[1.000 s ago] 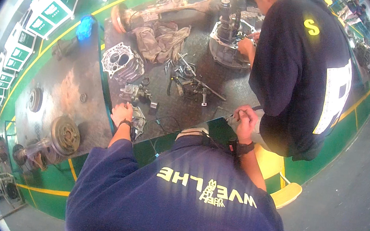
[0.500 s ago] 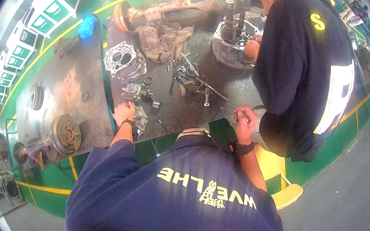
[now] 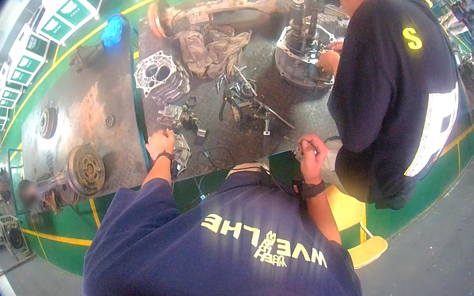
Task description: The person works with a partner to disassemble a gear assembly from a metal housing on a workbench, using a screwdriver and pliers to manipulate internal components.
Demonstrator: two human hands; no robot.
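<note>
My left hand [image 3: 160, 143] lies at the near edge of the metal table, fingers bent but not visibly closed round anything. A silver cast-metal housing [image 3: 181, 153] sits right beside its wrist. My right hand [image 3: 312, 155] is raised over the table's front edge with fingers curled together; whatever they hold is too small to make out. Beyond the left hand are a small metal valve-like assembly [image 3: 173, 116] and a ribbed gearbox casing [image 3: 161, 79]. Pliers [image 3: 234, 109] and several other hand tools lie in the middle.
A co-worker in a dark top [image 3: 391, 96] works at far right on an upright gear assembly [image 3: 303, 52]. A brown cloth [image 3: 210, 50] and a long axle housing [image 3: 224, 13] lie at the back. Left, a second table [image 3: 79, 111] bears a round hub [image 3: 86, 170]. A yellow stool [image 3: 367, 253] stands right.
The co-worker has shifted slightly to the right and lowered the head a little. My own hands stay in nearly the same places, the right fingers a bit more curled.
</note>
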